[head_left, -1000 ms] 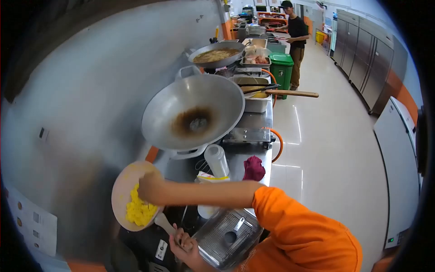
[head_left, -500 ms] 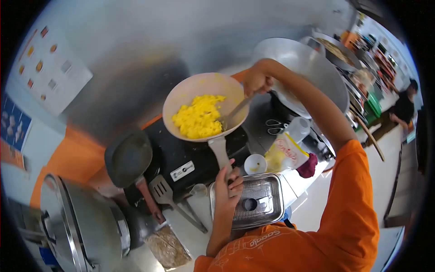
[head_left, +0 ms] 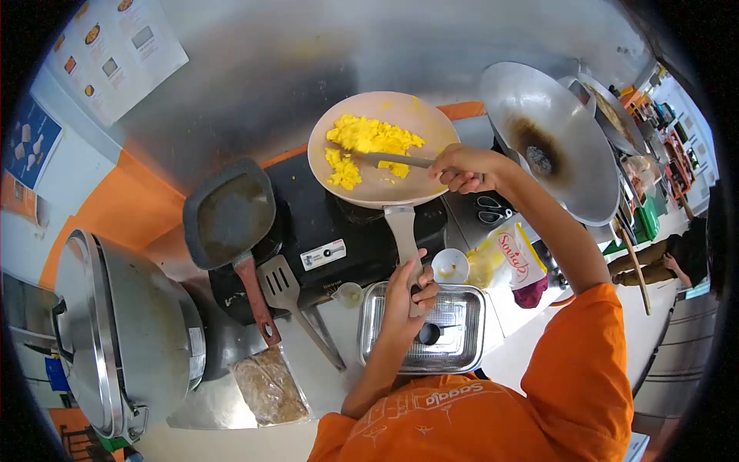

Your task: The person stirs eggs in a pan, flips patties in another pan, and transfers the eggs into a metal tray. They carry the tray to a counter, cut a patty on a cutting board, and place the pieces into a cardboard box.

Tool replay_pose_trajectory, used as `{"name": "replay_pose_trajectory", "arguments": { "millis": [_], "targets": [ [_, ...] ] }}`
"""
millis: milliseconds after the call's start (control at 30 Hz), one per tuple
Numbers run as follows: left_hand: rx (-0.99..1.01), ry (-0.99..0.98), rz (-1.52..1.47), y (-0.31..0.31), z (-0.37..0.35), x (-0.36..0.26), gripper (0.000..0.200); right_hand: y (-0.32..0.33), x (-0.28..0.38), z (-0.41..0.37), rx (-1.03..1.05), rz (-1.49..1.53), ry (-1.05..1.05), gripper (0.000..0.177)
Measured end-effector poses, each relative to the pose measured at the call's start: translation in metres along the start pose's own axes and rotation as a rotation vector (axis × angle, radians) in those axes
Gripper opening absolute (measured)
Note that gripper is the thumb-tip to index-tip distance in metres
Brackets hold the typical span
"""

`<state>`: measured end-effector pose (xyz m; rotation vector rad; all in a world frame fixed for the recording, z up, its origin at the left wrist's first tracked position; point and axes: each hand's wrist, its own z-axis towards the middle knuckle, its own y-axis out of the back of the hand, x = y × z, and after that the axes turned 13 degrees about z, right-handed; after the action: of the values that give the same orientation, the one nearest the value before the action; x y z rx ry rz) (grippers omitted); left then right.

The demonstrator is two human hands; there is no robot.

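Observation:
A pale frying pan (head_left: 419, 123) sits over the black stove (head_left: 296, 192), with yellow scrambled eggs (head_left: 377, 135) spread mostly in its far and left part. My left hand (head_left: 406, 296) is wrapped round the pan's handle (head_left: 402, 235). In my right hand (head_left: 469, 168) is the handle of a grey spatula (head_left: 396, 160); its head reaches in among the eggs and is partly hidden by them. Under my left hand lies a metal tray (head_left: 469, 354) with a small dark ring (head_left: 429, 333) in it. A white bowl (head_left: 450, 266) stands just right of the pan's handle.
Left of the pan are a square dark pan (head_left: 235, 212), a slotted turner (head_left: 279, 285) and a big lidded pot (head_left: 146, 323). To the right sit a large wok (head_left: 570, 115), scissors (head_left: 493, 209) and a yellow-and-white packet (head_left: 516, 258). A person (head_left: 677, 258) stands far right.
The spatula has swung across to the left side of the pan, pushing the eggs toward the far side and splitting off a clump. The pan now looks level rather than tilted.

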<state>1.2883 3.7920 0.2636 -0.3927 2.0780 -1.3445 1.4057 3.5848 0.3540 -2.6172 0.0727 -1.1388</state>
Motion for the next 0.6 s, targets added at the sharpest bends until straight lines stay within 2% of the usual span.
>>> {"name": "replay_pose_trajectory", "arguments": {
  "millis": [133,233,433,533,600],
  "targets": [
    [0.009,0.013,-0.019,0.002,0.000,0.000,0.027,0.022,-0.010,-0.013,0.094,0.351,-0.076,0.022],
    [0.035,0.012,-0.047,0.005,0.001,0.001,0.026,0.033,-0.020,-0.029,0.093,0.436,0.008,0.024],
    [0.084,0.016,-0.087,0.009,0.003,0.001,0.025,0.022,-0.019,-0.057,-0.303,0.023,0.194,0.026],
    [0.079,0.014,-0.082,0.006,-0.001,-0.001,0.028,0.021,-0.025,-0.053,-0.351,-0.015,0.314,0.034],
    [0.059,0.013,-0.088,0.003,-0.001,-0.002,0.029,0.013,-0.031,-0.052,-0.316,-0.119,0.260,0.038]
  ]
}}
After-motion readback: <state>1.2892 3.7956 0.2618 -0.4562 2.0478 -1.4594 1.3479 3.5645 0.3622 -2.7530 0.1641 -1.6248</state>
